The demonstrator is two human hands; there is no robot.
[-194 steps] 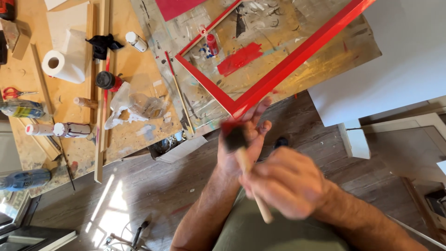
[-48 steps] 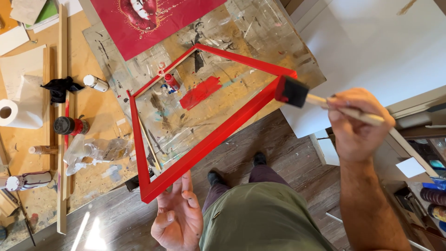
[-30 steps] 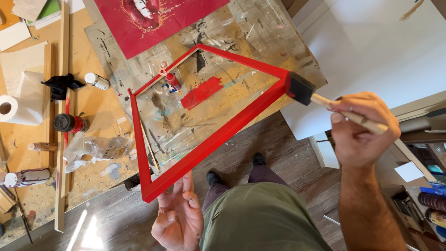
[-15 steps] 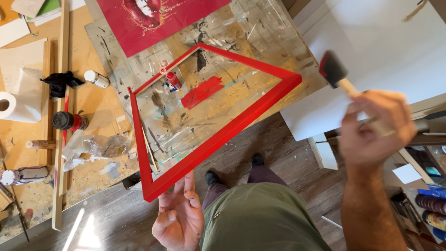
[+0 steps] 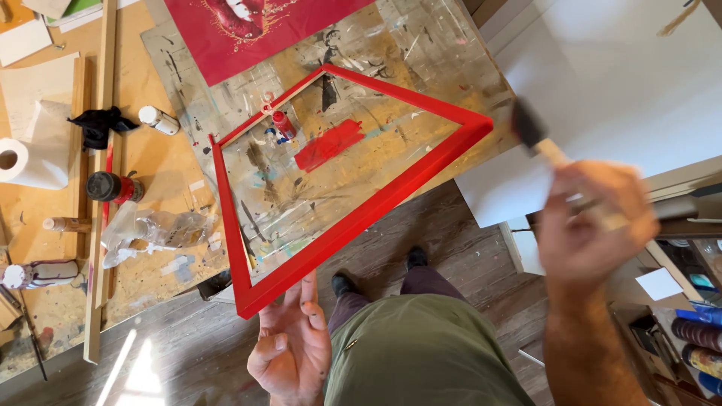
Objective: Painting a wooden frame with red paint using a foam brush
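the right hand point(image 5: 594, 225) and its foam brush point(image 5: 529, 126) are motion-blurred, so the grip on the handle is unclear. the red painting point(image 5: 256, 26) runs off the top edge. the left hand point(image 5: 289, 349) is cut off below.

Dark wooden plank floor point(image 5: 459, 248), scuffed, with a patch of sunlight point(image 5: 135, 368) at lower left. A plywood worktable point(image 5: 162, 169) spans the upper left, its surface stained with paint; a clear, paint-spattered plastic sheet point(image 5: 421, 53) covers its right part. A white panel point(image 5: 624, 90) fills the upper right. Shelving point(image 5: 688, 301) with stored items stands at lower right.
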